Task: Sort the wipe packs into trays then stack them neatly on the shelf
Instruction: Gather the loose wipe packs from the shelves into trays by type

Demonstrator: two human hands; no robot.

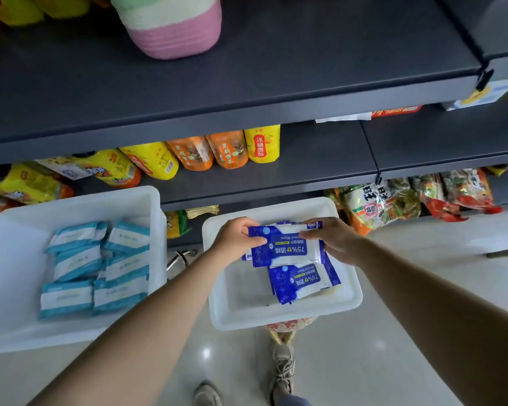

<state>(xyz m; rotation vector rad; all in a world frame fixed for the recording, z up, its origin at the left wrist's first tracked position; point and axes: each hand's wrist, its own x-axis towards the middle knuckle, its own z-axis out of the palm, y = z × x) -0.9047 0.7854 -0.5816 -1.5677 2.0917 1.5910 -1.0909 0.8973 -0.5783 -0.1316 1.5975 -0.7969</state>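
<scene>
Both hands over right tray. Left hand pinches left end of a stack of dark blue wipe packs; right hand grips its right end. Stack held above the tray's far half. More blue packs lie in the tray just below it. Left tray holds teal-and-white packs in rows. Dark shelf beyond; snack bags on the lower shelf
</scene>
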